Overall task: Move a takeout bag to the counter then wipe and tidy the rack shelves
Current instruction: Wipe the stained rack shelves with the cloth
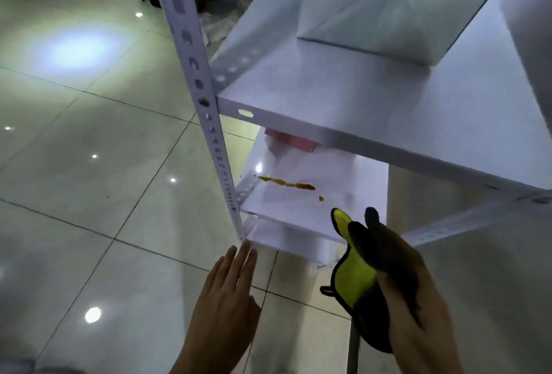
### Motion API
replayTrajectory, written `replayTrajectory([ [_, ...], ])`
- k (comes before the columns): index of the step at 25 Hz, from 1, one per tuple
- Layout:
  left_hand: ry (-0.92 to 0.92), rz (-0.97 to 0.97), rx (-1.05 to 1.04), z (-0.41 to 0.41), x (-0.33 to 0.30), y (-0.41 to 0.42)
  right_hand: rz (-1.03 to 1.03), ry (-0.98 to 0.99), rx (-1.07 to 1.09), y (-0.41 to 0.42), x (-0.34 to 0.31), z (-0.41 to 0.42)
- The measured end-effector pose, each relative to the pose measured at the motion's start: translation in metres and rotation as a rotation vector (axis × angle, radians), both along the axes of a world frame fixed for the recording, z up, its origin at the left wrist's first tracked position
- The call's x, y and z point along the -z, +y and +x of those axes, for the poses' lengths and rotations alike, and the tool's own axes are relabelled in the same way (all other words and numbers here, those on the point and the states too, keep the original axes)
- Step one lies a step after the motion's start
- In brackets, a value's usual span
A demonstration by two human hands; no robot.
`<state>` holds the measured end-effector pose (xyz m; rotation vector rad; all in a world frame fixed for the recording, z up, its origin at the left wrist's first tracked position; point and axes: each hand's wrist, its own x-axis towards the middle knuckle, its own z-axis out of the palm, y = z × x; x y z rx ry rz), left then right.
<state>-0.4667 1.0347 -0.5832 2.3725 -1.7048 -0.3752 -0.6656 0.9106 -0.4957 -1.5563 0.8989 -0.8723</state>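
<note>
Near the lower shelf (298, 209), the right hand (418, 314) clutched a soft, limp cloth (355, 281), best bunched mid-fold, while the left hand (227, 299) lay flat-fingered.

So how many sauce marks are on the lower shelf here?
2: a long orange-brown streak across the lower shelf, and a small drop just right of its end. More may hide under the shelf above.
</note>
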Motion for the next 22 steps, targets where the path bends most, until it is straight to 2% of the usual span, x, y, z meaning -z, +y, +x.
replayTrajectory([
  [2,-0.014,0.017,0.009,-0.013,0.023,0.001,0.146,-0.005,-0.013,-0.004,0.031,-0.01],
  [4,0.002,0.031,0.028,-0.025,0.048,-0.005,0.249,0.076,-0.002,-0.01,0.063,-0.02],
  [7,0.03,0.025,0.058,-0.033,0.077,-0.023,0.278,0.255,0.043,-0.034,0.102,-0.019],
  [9,0.054,-0.001,0.062,-0.031,0.093,-0.037,0.17,0.315,0.011,-0.061,0.118,-0.011],
  [13,0.01,-0.115,0.054,-0.01,0.118,-0.074,-0.353,0.513,0.105,-0.12,0.147,0.019],
  [14,-0.006,-0.116,0.051,-0.004,0.124,-0.083,-0.409,0.596,0.088,-0.129,0.159,0.028],
  [17,-0.076,-0.031,0.045,0.013,0.141,-0.098,-0.407,0.939,-0.08,-0.126,0.199,0.044],
  [18,-0.081,-0.003,0.046,0.016,0.146,-0.099,-0.439,0.992,-0.098,-0.121,0.212,0.043],
  [22,-0.087,0.024,0.111,0.032,0.152,-0.095,-0.437,0.868,-0.015,-0.121,0.226,0.047],
])
